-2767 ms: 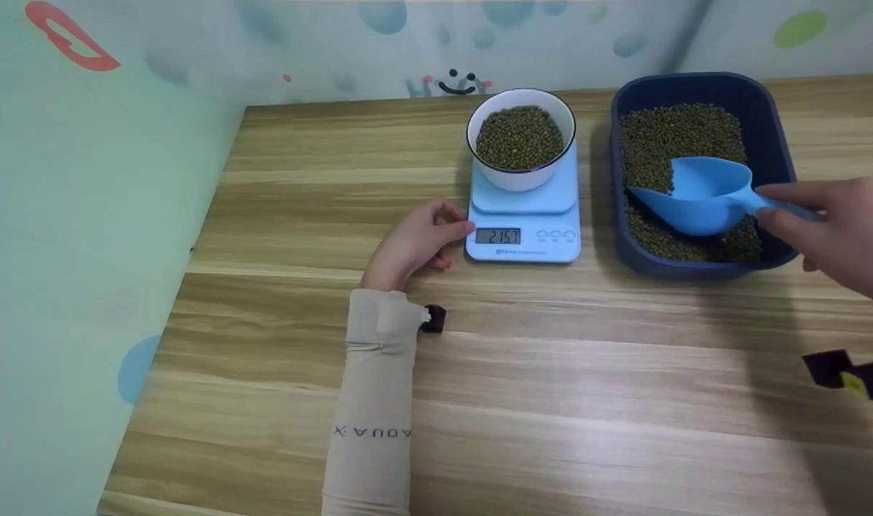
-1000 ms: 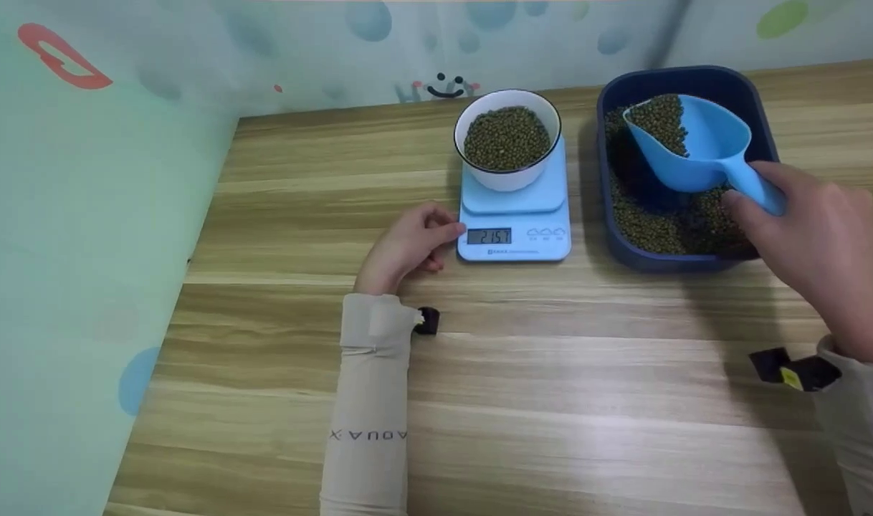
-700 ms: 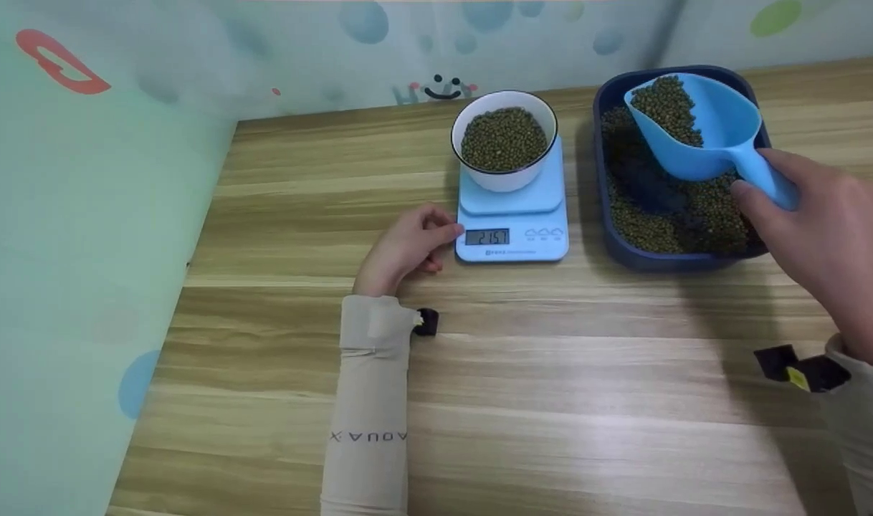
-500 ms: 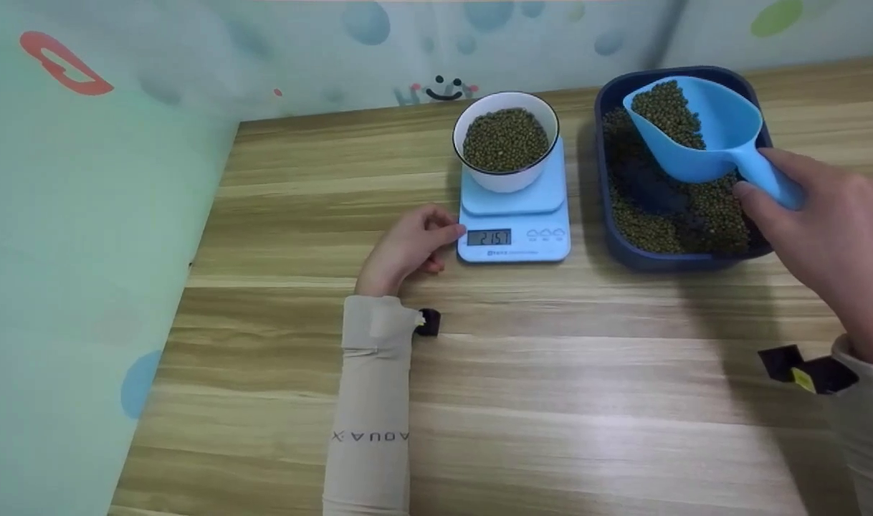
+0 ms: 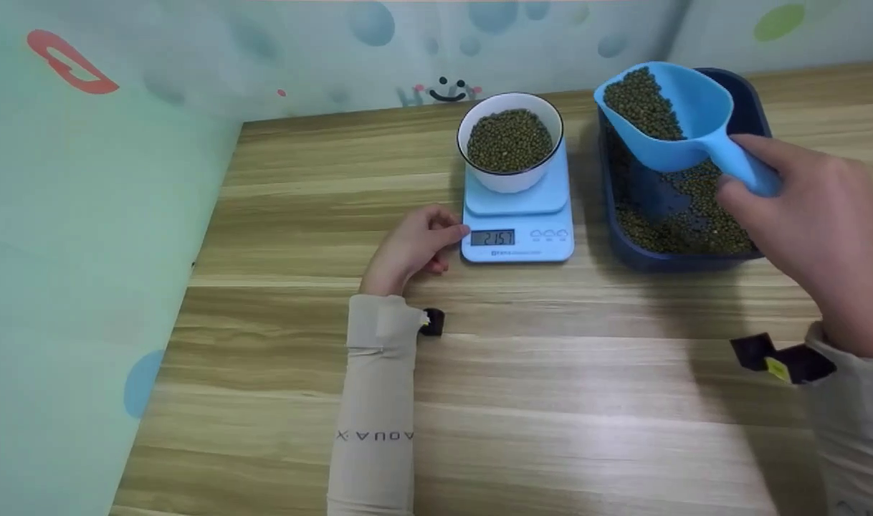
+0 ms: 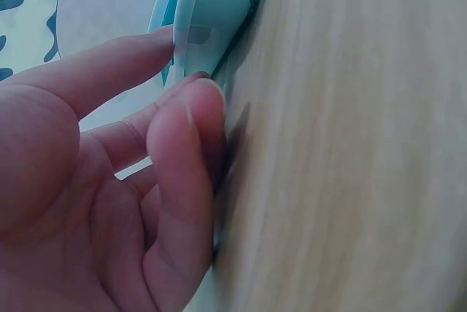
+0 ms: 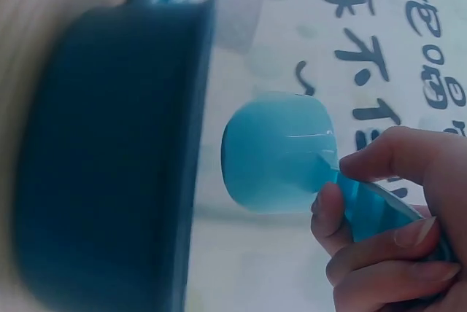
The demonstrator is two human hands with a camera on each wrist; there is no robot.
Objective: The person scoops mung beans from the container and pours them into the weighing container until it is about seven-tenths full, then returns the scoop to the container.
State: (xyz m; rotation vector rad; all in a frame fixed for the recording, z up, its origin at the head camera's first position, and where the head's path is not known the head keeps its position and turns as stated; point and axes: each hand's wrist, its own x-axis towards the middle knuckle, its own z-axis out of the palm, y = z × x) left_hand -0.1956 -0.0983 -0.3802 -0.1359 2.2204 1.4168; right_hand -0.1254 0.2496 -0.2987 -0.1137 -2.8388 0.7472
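In the head view my right hand [image 5: 823, 208] grips the handle of a blue scoop [image 5: 698, 107], with dark green beans [image 5: 641, 104] heaped toward its tip. The scoop is above a navy tub [image 5: 684, 261] partly filled with the same beans. From the right wrist view, the scoop's underside [image 7: 277, 151] is beyond the tub wall [image 7: 109, 159]. A black-rimmed white bowl [image 5: 509, 179] of beans stands on a light blue kitchen scale [image 5: 519, 251] whose display appears to read 215.7. My left hand [image 5: 411, 244] touches the scale's left edge with the thumb, its other fingers loosely bent.
The wood-grain table [image 5: 551, 401] meets a patterned back wall [image 5: 300, 43] just behind the bowl and tub. A pale green wall [image 5: 71, 251] borders the left side. A black wrist camera [image 5: 795, 362] hangs by my right sleeve.
My right hand has lifted the scoop out of the tub's beans with a load, then shifted it a little left. The left hand stays at the scale and the display reading is unchanged.
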